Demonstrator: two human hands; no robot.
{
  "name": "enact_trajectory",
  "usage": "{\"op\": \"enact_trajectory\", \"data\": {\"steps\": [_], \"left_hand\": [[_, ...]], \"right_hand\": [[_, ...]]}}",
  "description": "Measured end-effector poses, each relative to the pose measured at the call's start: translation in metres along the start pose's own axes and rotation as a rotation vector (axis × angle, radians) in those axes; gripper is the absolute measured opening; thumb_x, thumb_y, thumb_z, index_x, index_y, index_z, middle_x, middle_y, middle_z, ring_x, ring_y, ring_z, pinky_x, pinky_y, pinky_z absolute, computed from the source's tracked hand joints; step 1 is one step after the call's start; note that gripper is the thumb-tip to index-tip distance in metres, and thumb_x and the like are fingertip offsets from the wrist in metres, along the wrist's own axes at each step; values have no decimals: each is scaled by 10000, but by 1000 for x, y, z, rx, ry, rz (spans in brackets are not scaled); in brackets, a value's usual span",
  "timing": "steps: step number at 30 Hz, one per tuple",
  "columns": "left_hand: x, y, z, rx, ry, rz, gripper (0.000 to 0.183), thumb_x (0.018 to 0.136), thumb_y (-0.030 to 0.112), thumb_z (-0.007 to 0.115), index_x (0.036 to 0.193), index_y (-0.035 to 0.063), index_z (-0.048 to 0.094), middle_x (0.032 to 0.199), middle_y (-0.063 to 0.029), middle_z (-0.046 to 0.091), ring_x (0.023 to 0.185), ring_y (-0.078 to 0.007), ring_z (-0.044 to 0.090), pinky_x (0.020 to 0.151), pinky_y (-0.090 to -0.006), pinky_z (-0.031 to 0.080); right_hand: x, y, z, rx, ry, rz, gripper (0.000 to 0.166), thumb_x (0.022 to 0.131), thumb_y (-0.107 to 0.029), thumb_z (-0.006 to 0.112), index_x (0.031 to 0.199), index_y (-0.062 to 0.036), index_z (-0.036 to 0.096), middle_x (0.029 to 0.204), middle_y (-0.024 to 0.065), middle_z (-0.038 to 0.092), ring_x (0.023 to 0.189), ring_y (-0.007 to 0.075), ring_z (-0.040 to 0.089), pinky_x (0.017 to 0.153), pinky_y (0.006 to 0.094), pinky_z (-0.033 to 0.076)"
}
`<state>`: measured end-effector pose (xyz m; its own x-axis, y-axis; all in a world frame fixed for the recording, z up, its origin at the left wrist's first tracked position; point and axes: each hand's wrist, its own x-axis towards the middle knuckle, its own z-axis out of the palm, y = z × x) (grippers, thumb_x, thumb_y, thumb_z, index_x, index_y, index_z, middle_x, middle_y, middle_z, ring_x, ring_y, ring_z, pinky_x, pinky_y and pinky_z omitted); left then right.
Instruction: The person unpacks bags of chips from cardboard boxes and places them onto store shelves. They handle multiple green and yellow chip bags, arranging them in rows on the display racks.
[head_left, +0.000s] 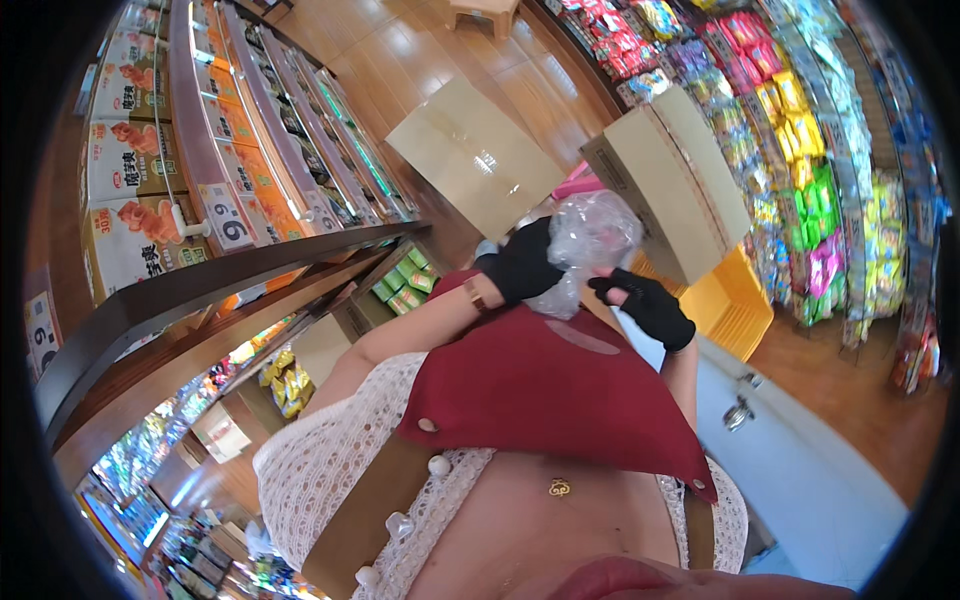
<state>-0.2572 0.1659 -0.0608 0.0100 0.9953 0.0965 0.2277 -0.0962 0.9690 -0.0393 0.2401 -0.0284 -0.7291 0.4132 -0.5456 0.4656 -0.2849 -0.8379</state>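
My left hand (529, 259), in a black glove with the wrist bare and banded by a bracelet, grips a crumpled clear plastic bag (596, 225). My right hand (651, 309), in a black glove that leaves fingertips bare, has its fingers curled at the bag's lower right edge. The bag looks bunched at its middle, and its lower end hangs over my dark red apron (540, 382). What the bag holds, if anything, is hard to make out. Just beyond it are a taped cardboard carton (480, 150) and a second carton (675, 187).
A yellow plastic crate (731, 304) is under the right carton. A pale panel with a metal lock (739, 414) stands by my right side. Shelves of boxed snacks (139, 157) line the left; hanging snack packets (795, 135) fill the right. Farther off is a stool (484, 11).
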Motion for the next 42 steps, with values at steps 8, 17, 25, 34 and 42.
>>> {"op": "enact_trajectory", "data": {"steps": [8, 17, 25, 34, 42], "left_hand": [[51, -21, -12, 182, 101, -303, 481, 697, 261, 607, 1100, 31, 478, 1031, -191, 527, 957, -346, 518, 821, -400, 420], [102, -11, -20, 141, 287, -406, 489, 702, 350, 619, 1086, 78, 486, 996, -156, 547, 933, -321, 541, 795, -391, 435], [128, -50, -63, 292, 506, -105, 368, 724, 268, 581, 1042, 86, 543, 1059, -165, 536, 962, -344, 509, 817, -403, 417], [142, -83, -195, 75, 671, -266, 398, 755, 167, 579, 1113, 17, 492, 1088, -175, 540, 992, -306, 524, 886, -359, 397], [175, -117, -329, -1461, 814, -473, 404, 863, 326, 488, 1176, 76, 443, 1047, -99, 554, 918, -227, 563, 782, -363, 483]], "right_hand": [[112, -17, -137, -315, 430, -190, 314, 872, -171, 506, 1144, -14, 503, 946, 68, 597, 838, 100, 544, 754, 231, 426], [174, -31, -182, -901, -28, -235, 382, 871, -177, 467, 1218, -20, 437, 1091, 152, 571, 1024, 236, 542, 848, 305, 409], [240, -46, -220, -1029, 36, -334, 422, 816, -146, 491, 1233, -117, 434, 954, 166, 612, 875, 301, 596, 737, 363, 467], [353, -169, -93, -295, -278, -385, 695, 783, -211, 622, 1343, -86, 229, 1316, 127, 343, 1120, 225, 421, 876, 339, 400], [437, -260, 30, -523, -311, -766, 791, 683, -267, 707, 1285, -4, 267, 1231, 199, 380, 1164, 327, 379, 923, 355, 362]]}}
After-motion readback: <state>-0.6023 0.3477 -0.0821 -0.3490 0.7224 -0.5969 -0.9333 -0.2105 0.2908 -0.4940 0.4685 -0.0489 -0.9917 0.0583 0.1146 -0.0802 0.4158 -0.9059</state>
